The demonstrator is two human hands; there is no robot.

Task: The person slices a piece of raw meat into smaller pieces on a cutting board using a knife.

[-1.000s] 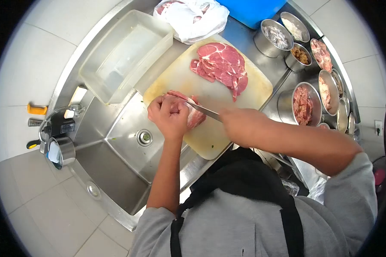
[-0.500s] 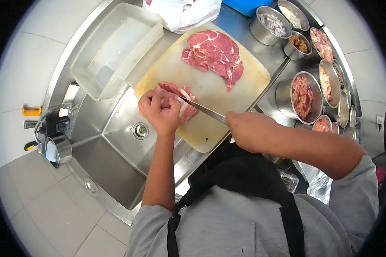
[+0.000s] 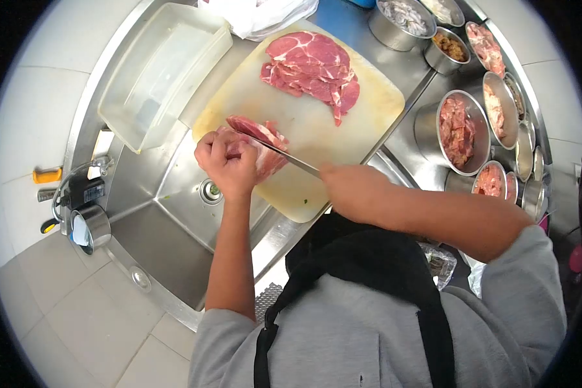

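My right hand (image 3: 352,191) is closed round the handle of a long knife (image 3: 297,161). Its blade lies in a cut along a piece of raw meat (image 3: 270,165), with a slice (image 3: 265,131) leaning off on the far side. My left hand (image 3: 226,160) presses on that piece with bent fingers, close to the blade's tip end. Both meat and knife are over a worn white cutting board (image 3: 362,139). Farther up the board lies a pile of sliced meat (image 3: 313,64), apart from both hands.
Left of the board stands a clear plastic tub (image 3: 119,103) on the rim of a steel sink (image 3: 165,249). A white plastic bag (image 3: 258,19) lies behind the board. Several steel containers of meat, one a large pot (image 3: 427,132), line the right side.
The knife has been drawn toward the left and deeper along the meat, and the slice stands farther off. The whole view has shifted slightly.
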